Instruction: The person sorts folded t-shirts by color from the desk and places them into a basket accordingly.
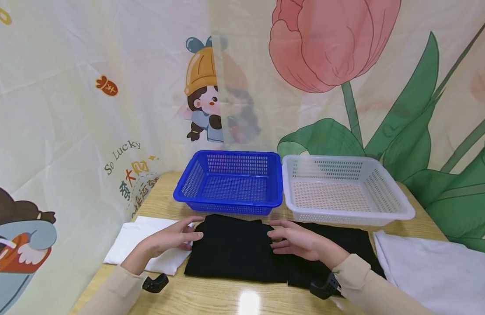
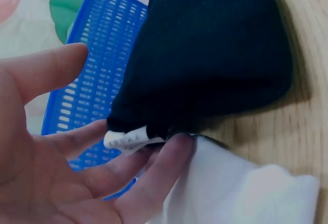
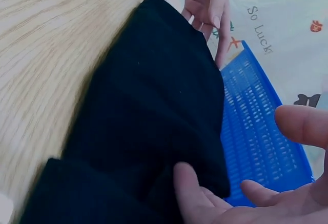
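Note:
A folded black garment (image 1: 234,249) lies flat in the middle of the table, between the two hands. At its left edge is my left hand (image 1: 169,238), thumb raised and fingers loosely extended; the left wrist view shows its fingertips touching the edge near a small white label (image 2: 125,139). My right hand (image 1: 299,240) is at the opposite edge, its fingers spread. In the right wrist view one finger (image 3: 187,178) touches the black cloth and the thumb stands off it. A second folded black garment (image 1: 305,273) adjoins on the right, partly hidden under the right arm.
Behind the garments stand a blue plastic basket (image 1: 226,204) and a white plastic basket (image 1: 352,215), with nothing inside either. A folded white garment (image 1: 128,240) lies at the left, another white garment (image 1: 443,271) at the right. A printed curtain (image 1: 242,109) hangs behind the wooden table (image 1: 211,297).

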Tool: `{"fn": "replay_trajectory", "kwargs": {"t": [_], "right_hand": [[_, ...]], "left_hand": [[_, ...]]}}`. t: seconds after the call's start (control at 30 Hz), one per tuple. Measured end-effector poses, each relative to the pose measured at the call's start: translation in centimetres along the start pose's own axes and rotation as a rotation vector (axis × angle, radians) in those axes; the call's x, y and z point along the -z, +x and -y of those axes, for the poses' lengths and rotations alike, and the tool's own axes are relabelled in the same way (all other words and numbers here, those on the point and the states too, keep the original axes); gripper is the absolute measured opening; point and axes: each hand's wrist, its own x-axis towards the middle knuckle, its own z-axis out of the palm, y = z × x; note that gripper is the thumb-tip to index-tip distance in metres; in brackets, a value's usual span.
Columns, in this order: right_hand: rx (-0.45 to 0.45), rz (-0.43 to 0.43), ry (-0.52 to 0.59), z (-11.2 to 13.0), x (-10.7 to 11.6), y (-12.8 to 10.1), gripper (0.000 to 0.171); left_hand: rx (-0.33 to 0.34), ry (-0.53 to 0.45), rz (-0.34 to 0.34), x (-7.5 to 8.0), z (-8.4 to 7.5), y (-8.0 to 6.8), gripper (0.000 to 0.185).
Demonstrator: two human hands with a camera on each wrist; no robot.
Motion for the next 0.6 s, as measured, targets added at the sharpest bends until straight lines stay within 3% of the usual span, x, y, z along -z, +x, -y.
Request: {"fn": "replay_trajectory", "kwargs": {"t": [0.4, 0.6], "right_hand": [[0.107, 0.016, 0.049, -1.7, -0.9, 1.1, 0.079], [0.137, 0.008, 0.003, -2.5, -1.3, 1.6, 0.078]], "left_hand": [[-0.076, -0.074, 0.041, -0.8, 0.8, 0.3, 0.076], [-0.118, -0.088, 0.045, -1.4, 1.7, 0.3, 0.085]]}}
